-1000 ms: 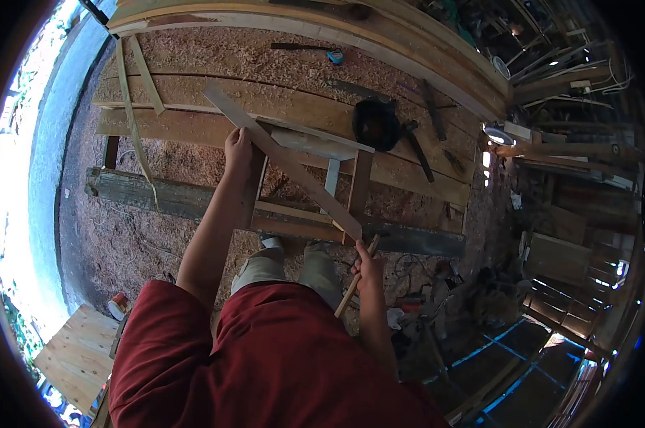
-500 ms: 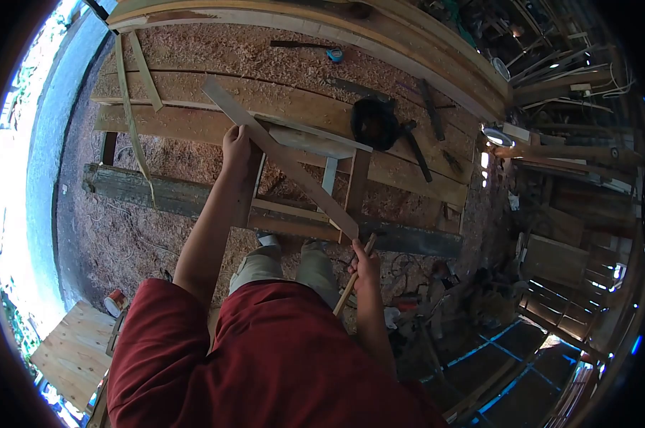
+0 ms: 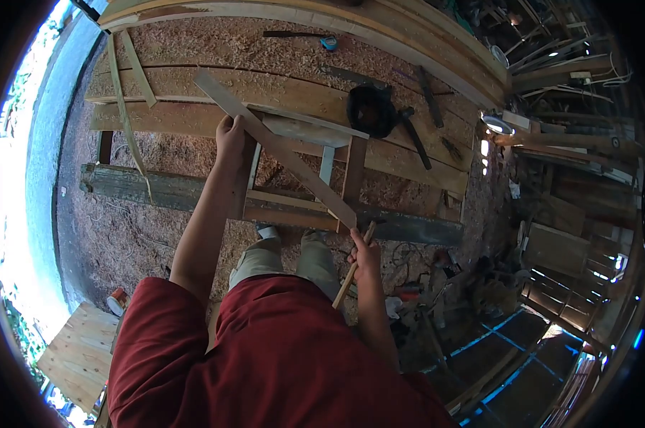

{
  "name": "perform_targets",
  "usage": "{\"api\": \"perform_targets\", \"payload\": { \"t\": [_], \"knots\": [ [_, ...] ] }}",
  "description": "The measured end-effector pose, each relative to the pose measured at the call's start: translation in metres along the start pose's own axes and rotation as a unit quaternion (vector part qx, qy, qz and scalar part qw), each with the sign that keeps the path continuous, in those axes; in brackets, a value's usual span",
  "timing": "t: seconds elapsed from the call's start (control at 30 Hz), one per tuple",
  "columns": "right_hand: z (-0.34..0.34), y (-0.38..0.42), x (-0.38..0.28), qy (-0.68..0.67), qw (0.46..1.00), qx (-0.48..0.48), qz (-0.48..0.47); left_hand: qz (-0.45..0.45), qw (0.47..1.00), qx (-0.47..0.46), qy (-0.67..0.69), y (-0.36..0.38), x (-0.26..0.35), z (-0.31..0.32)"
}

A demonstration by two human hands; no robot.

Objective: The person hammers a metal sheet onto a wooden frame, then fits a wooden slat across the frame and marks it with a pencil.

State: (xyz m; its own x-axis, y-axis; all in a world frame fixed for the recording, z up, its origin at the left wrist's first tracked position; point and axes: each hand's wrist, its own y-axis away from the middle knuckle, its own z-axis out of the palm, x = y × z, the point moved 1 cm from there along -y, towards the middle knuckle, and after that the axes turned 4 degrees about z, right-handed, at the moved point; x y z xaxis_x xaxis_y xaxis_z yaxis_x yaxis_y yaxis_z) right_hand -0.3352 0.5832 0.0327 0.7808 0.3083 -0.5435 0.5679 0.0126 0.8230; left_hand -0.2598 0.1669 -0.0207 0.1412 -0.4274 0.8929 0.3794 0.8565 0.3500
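Left hand (image 3: 229, 134): grasping flat wooden strip (image 3: 287, 155) near its upper end. Right hand (image 3: 366, 255): closed round wooden-handled tool (image 3: 345, 289), fingertips at the strip's lower end. Strip lies slantwise over wooden frame (image 3: 354, 167); contact along its middle cannot be told. Black bowl (image 3: 372, 113) on shavings-strewn plank surface (image 3: 294, 82), beyond the frame.

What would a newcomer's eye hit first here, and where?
Probably the long flat board slanting across the centre, with the left hand holding it toward its far end and the right hand at its near end, gripping a wooden handle. Next, likely the red shirt filling the bottom centre, then the black container right of the board.
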Motion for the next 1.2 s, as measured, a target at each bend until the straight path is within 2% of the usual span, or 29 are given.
{"api": "perform_targets", "payload": {
  "t": [0.1, 0.17, 0.3, 0.37, 0.4, 0.5, 0.6, 0.8, 0.87, 0.93, 1.0, 1.07, 1.2],
  "knots": [
    [-0.001, 0.000, 0.000, -0.006, 1.000, 0.003, 0.011, 0.027, 1.000, -0.006, 0.001, -0.003, -0.007, 0.001],
    [-0.001, -0.002, 0.002, -0.011, 1.000, -0.002, 0.014, 0.135, 0.985, 0.093, -0.056, -0.002, -0.010, 0.005],
    [0.002, 0.005, -0.004, -0.017, 1.000, 0.002, 0.009, 0.169, 0.976, 0.057, -0.123, 0.009, 0.006, 0.009],
    [0.001, 0.002, -0.002, -0.014, 1.000, -0.006, 0.005, 0.192, 0.960, 0.021, -0.203, 0.009, 0.011, 0.010],
    [0.000, 0.000, -0.001, -0.020, 1.000, -0.002, 0.007, 0.191, 0.960, 0.014, -0.205, 0.006, 0.007, 0.007],
    [-0.002, -0.001, -0.001, -0.015, 1.000, -0.007, -0.007, 0.145, 0.989, 0.007, -0.040, 0.000, 0.000, 0.008],
    [-0.001, 0.001, -0.004, -0.009, 1.000, 0.011, -0.005, 0.134, 0.987, -0.010, -0.089, 0.019, 0.016, 0.022],
    [-0.007, -0.009, 0.004, -0.020, 1.000, 0.002, 0.006, 0.106, 0.988, -0.028, -0.110, 0.015, 0.011, 0.020],
    [-0.011, -0.017, 0.012, -0.020, 0.999, -0.031, 0.012, 0.107, 0.986, -0.005, -0.129, 0.014, 0.010, 0.019],
    [-0.012, -0.019, 0.012, -0.032, 0.999, -0.038, 0.021, 0.112, 0.983, -0.023, -0.146, 0.008, 0.004, 0.010],
    [-0.010, -0.016, 0.009, -0.046, 0.997, -0.047, 0.031, 0.093, 0.992, -0.076, -0.038, 0.004, 0.004, 0.001],
    [-0.008, -0.010, 0.002, -0.060, 0.997, -0.042, 0.010, 0.102, 0.985, -0.098, -0.102, -0.003, 0.003, -0.008],
    [-0.018, -0.023, 0.003, -0.058, 0.994, -0.063, 0.060, 0.059, 0.981, -0.097, -0.159, 0.001, 0.010, -0.001]
  ]
}}
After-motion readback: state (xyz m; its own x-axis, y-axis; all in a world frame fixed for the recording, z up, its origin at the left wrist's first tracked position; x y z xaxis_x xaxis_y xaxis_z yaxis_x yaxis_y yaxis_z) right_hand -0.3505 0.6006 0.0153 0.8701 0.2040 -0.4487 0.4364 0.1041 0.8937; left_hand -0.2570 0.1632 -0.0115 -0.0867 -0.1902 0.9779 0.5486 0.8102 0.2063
